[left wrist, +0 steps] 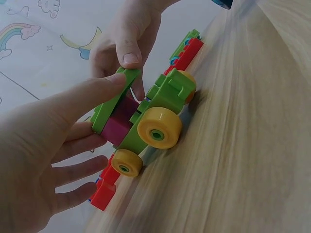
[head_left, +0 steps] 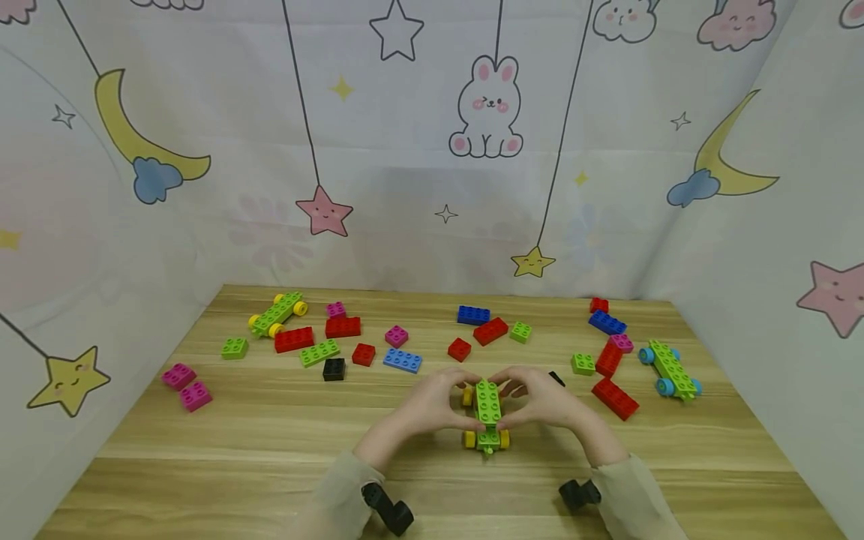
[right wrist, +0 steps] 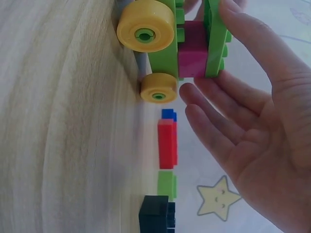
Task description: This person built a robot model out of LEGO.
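Note:
Near the table's front centre, a green car base [head_left: 487, 444] with yellow wheels [left wrist: 159, 127] stands on the wood. A magenta brick [right wrist: 193, 48] sits on the base, hidden from above in the head view. Over it is a long green brick [head_left: 488, 401], which looks slightly tilted in the left wrist view. My left hand [head_left: 435, 401] holds this brick from the left, thumb at its near end and fingers toward its far end. From the right, my right hand [head_left: 536, 397] holds the same brick, its lower fingers spread beside the car.
Another green car with yellow wheels [head_left: 278, 313] stands back left; one with blue wheels [head_left: 670, 370] is at right. Loose bricks lie around, including a light blue brick [head_left: 402, 360], a black brick [head_left: 334, 369] and a red brick [head_left: 615, 398]. A patterned curtain [head_left: 405, 247] hangs behind the table.

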`<action>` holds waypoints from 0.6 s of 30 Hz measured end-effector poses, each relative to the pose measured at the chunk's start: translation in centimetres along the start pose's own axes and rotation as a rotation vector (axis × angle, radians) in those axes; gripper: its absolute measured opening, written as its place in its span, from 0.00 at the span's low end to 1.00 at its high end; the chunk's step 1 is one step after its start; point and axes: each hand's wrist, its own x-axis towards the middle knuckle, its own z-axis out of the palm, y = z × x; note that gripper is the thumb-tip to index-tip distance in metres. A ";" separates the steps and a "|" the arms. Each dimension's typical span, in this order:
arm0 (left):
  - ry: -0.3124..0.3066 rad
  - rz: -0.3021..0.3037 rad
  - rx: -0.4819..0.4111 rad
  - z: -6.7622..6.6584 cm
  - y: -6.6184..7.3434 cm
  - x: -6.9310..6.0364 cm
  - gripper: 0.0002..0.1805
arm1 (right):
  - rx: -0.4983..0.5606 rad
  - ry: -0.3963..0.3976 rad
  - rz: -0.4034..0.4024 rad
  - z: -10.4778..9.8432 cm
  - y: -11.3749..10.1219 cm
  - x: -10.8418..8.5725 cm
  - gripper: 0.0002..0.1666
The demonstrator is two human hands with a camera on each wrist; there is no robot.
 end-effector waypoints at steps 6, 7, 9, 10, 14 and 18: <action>-0.003 -0.023 -0.036 0.0 -0.1 0.1 0.37 | 0.011 0.002 0.021 -0.1 -0.2 0.0 0.37; -0.003 -0.028 -0.042 0.0 -0.1 0.1 0.37 | 0.012 0.002 0.023 -0.1 -0.2 0.0 0.37; -0.002 -0.039 -0.054 0.0 0.0 0.1 0.37 | 0.013 0.001 0.027 -0.1 -0.3 0.1 0.37; -0.002 -0.044 -0.059 0.0 0.0 0.1 0.37 | 0.011 0.001 0.027 -0.1 -0.3 0.1 0.37; -0.002 -0.060 -0.052 0.0 0.2 0.1 0.37 | 0.006 0.003 0.033 -0.1 -0.3 0.1 0.38; 0.002 -0.067 -0.039 0.1 0.2 0.1 0.37 | 0.011 0.005 0.047 0.0 -0.5 0.1 0.38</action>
